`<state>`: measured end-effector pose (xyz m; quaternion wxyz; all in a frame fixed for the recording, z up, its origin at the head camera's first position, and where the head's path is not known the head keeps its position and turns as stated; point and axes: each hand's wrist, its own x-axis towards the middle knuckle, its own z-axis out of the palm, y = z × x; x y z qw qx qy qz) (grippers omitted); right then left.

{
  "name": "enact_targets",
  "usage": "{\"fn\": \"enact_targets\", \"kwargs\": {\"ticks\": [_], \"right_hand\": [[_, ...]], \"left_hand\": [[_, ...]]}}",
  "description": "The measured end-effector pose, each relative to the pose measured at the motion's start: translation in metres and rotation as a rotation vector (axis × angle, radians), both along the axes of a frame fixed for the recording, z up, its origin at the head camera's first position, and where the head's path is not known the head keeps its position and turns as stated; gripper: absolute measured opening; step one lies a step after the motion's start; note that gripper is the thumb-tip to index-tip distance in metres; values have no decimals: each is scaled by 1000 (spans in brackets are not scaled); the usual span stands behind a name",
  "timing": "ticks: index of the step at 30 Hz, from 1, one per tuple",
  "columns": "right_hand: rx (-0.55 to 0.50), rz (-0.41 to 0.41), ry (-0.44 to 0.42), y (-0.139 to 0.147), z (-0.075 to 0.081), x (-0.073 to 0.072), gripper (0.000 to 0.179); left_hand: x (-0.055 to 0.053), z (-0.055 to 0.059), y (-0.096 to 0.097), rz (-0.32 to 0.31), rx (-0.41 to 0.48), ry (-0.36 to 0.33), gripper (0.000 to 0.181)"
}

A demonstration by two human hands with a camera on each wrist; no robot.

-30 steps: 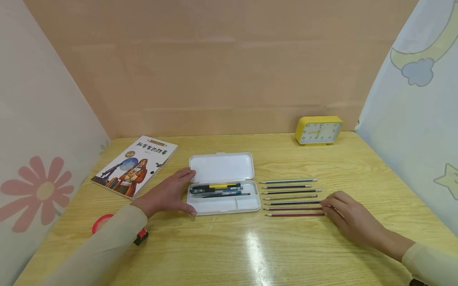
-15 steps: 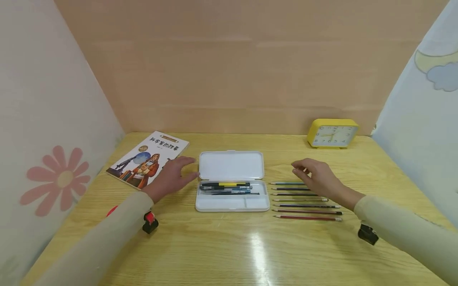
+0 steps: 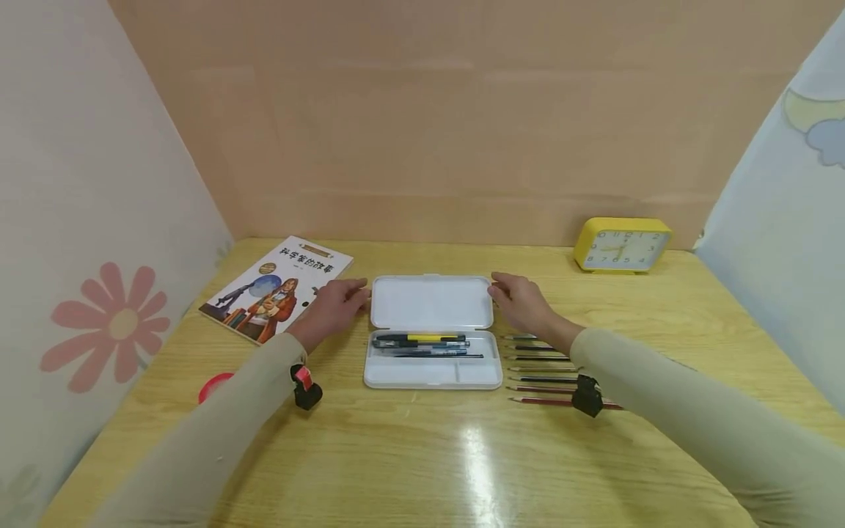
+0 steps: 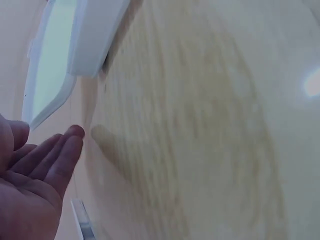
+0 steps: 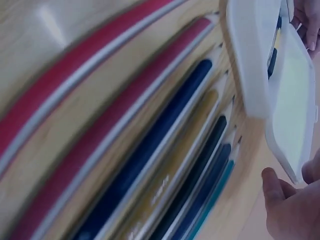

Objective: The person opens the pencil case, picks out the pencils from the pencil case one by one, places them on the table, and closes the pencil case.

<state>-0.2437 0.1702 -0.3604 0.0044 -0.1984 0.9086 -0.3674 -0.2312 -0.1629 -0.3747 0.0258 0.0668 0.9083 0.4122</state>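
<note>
A white pencil case (image 3: pixel 409 374) stands on the table with its lid (image 3: pixel 432 302) raised at the back. Several pens (image 3: pixel 422 338) lie in its rear compartment. My left hand (image 3: pixel 333 309) is at the lid's left edge, its fingers fairly straight; the left wrist view shows the fingertips close beside the lid's corner. At the lid's right edge is my right hand (image 3: pixel 524 304), thumb and fingers on either side of the corner in the right wrist view; contact is hard to tell. Several pencils (image 3: pixel 541 389) lie in a row right of the case, partly hidden under my right forearm.
An illustrated book (image 3: pixel 277 290) lies at the back left. A yellow clock (image 3: pixel 623 246) stands at the back right. Behind my left sleeve shows a red round object (image 3: pixel 213 384), mostly hidden. Walls close off the table's back and both sides.
My right hand has left the pencils' right ends and moved left and away to the lid's right edge. My left hand has shifted from the case's left side up to the lid's left edge.
</note>
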Motion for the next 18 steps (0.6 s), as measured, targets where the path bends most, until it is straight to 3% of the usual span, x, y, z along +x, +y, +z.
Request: {"fn": "enact_targets", "kwargs": {"ticks": [5, 10, 18], "right_hand": [[-101, -16, -9, -4, -4, -2, 37], [-177, -30, 45, -1, -1, 0, 31], [-302, -32, 43, 7, 7, 20, 24]], "left_hand": [[2, 0, 5, 48, 154, -21, 33], [5, 5, 8, 83, 260, 7, 31], [18, 14, 6, 19, 386, 76, 31]]}}
